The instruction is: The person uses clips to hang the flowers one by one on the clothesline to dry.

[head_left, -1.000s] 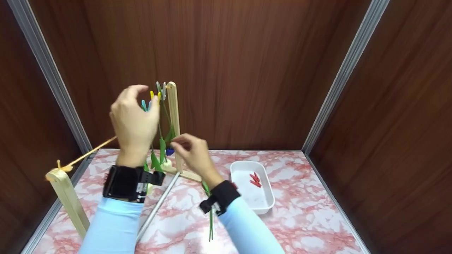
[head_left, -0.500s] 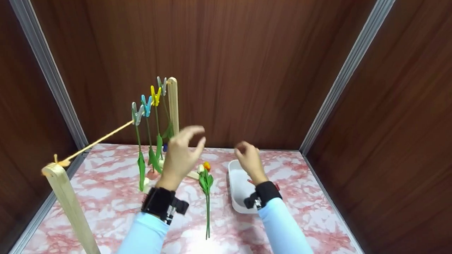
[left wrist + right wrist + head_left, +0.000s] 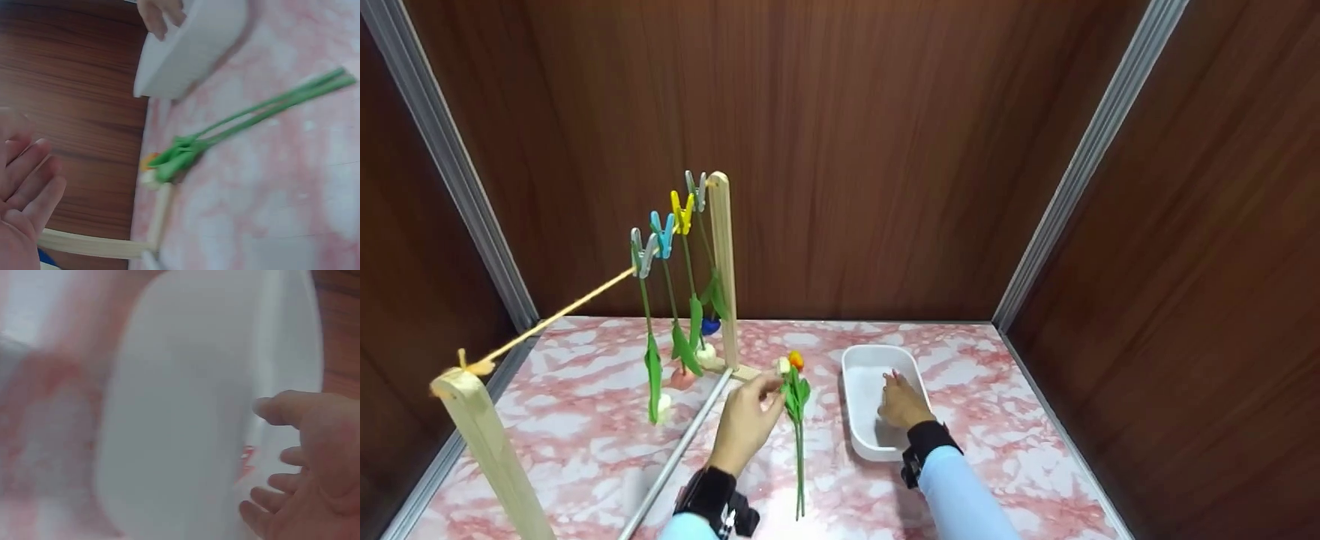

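Two artificial tulips [image 3: 799,420], one with a white head and one orange, lie side by side on the marbled table. My left hand [image 3: 746,420] hovers just left of their heads, its fingers loosely bent; the left wrist view shows a gap between that hand and the tulips [image 3: 191,146]. Over the white plastic tub [image 3: 859,442], my right hand [image 3: 904,405] reaches down inside. In the right wrist view its fingers are spread near red clothespins [image 3: 247,453], with nothing visibly held; the hand partly hides them in the head view.
A string [image 3: 562,311] runs between two wooden posts [image 3: 724,262]. Several tulips hang head down from it by a blue clothespin [image 3: 663,236], a yellow clothespin [image 3: 682,213] and grey ones. A metal rod [image 3: 679,450] crosses the table. Brown panels [image 3: 847,150] stand around it.
Both hands have left the string. The left has come down beside the lying tulips; the right has moved right and down into the tub. A grey clothespin with a tulip, earlier hidden, shows on the string.
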`<move>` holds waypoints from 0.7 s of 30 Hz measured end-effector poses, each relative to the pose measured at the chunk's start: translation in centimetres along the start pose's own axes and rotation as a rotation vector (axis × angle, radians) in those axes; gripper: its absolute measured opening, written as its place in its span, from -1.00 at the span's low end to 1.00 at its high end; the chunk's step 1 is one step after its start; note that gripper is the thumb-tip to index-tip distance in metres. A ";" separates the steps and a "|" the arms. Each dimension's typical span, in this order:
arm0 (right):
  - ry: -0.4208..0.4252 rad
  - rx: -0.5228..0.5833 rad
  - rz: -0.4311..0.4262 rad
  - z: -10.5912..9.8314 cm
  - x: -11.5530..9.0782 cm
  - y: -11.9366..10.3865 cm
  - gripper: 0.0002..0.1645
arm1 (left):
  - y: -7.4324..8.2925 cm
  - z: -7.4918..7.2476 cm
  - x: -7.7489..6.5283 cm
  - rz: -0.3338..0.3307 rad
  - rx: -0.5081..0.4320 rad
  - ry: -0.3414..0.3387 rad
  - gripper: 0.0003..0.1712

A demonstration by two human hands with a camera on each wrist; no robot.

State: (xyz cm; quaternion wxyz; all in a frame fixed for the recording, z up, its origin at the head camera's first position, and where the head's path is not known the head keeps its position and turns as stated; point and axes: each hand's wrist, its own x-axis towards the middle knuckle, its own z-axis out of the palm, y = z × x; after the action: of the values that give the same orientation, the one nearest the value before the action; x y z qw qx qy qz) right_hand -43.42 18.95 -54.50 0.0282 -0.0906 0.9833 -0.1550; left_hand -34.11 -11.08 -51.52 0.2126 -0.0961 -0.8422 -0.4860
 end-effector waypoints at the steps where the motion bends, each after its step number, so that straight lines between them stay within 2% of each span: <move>1: 0.009 -0.020 -0.025 0.4 -0.1 0.3 -0.20 | -0.3 0.2 -0.4 0.001 0.011 0.006 -0.77; 4: 0.063 -0.080 -0.115 1.5 -0.4 1.0 -0.37 | -0.8 0.5 -1.5 -0.008 0.029 0.008 -0.78; 6: 0.094 -0.120 -0.139 1.9 -0.7 1.2 -0.54 | -1.0 0.7 -2.3 -0.012 0.032 -0.002 -0.78; 8: 0.117 -0.128 -0.117 2.2 -0.9 1.2 -0.72 | -1.2 0.8 -3.2 -0.011 0.031 -0.019 -0.78; 11: 0.125 -0.099 -0.048 2.3 -0.9 0.5 -0.84 | -1.9 0.7 -4.6 -0.019 0.025 -0.032 -0.78; 13: 0.138 -0.076 -0.021 2.4 -0.9 0.0 -0.84 | -2.3 0.6 -5.4 -0.039 0.023 -0.038 -0.79; 18: 0.226 -0.071 -0.053 2.4 -0.9 -0.6 -0.79 | -3.2 0.6 -6.4 -0.102 -0.009 -0.057 -0.82; 21: 0.232 -0.085 -0.073 2.4 -1.0 -0.6 -0.73 | -3.4 0.8 -6.6 -0.120 -0.040 -0.063 -0.82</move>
State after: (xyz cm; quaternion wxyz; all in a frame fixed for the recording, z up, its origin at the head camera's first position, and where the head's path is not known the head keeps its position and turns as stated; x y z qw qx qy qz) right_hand -42.11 17.86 -56.56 -0.0952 -0.1087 0.9818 -0.1234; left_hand -29.73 -11.83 -57.51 0.1545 -0.0651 -0.8429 -0.5112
